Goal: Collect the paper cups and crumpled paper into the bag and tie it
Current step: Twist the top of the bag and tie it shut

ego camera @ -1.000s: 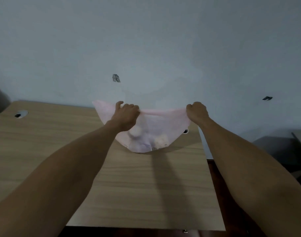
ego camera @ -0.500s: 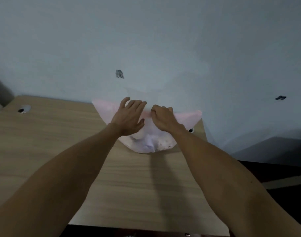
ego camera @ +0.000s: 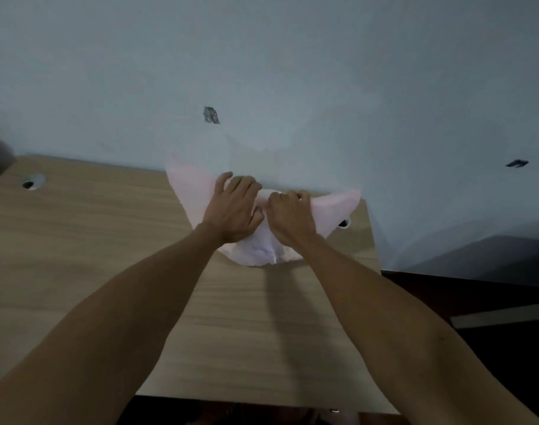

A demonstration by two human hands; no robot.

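One pink bag (ego camera: 263,250) sits at the far edge of the wooden table (ego camera: 78,240), near its far right corner. Both forearms reach forward and converge over it. The left hand (ego camera: 233,210) and the right hand (ego camera: 289,217) meet side by side, each with fingers curled round the bag's gathered top; two loose ends flare outward. Two cable holes (ego camera: 32,183) pierce the table's far corners.

Arms: two, both bare from elbow to wrist, no sleeves in view.
Left hand (ego camera: 234,208): bare, no glove.
Right hand (ego camera: 291,217): bare, a small pale glint on one finger, too blurred to identify.
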